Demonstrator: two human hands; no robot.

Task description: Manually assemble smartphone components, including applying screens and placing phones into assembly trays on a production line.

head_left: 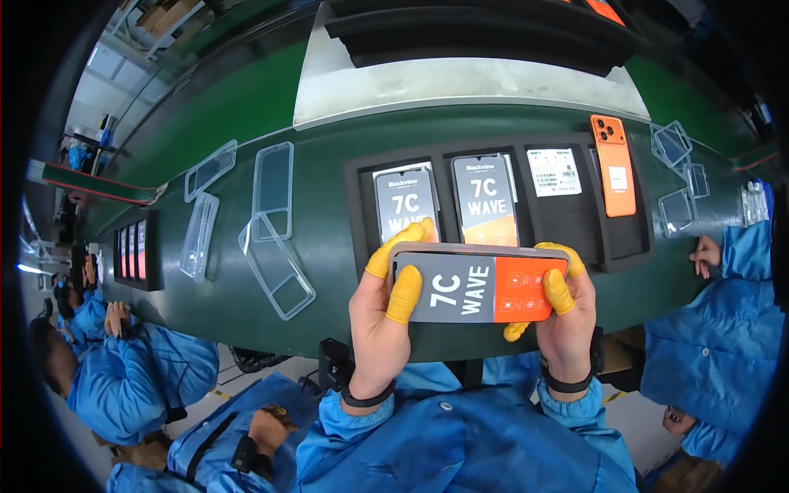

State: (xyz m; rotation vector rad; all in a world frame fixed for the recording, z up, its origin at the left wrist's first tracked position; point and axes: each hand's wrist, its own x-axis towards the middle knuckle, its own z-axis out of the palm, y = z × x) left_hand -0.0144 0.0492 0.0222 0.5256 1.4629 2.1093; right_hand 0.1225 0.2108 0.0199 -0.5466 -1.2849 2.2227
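Observation:
Between my two hands I hold a smartphone [485, 306] sideways, its screen side with a grey and orange film facing me. My left hand [378, 333] grips one short end and my right hand [569, 316] the other. Yellow finger cots cover several fingertips. Just beyond is a black foam tray [567, 220] with compartments. Its two left compartments hold phones [483, 193] with similar film, partly hidden by the held phone. A white label sheet [553, 173] lies in the third. An orange phone [616, 177], camera side up, rests over the rightmost compartment.
Several clear phone cases [274, 189] lie left of the tray, and more clear cases [677, 212] lie right. A smaller black tray [136, 251] sits far left. Black trays [485, 37] stand on a white platform [468, 86] behind. Co-workers in blue [711, 329] flank the green table [329, 333].

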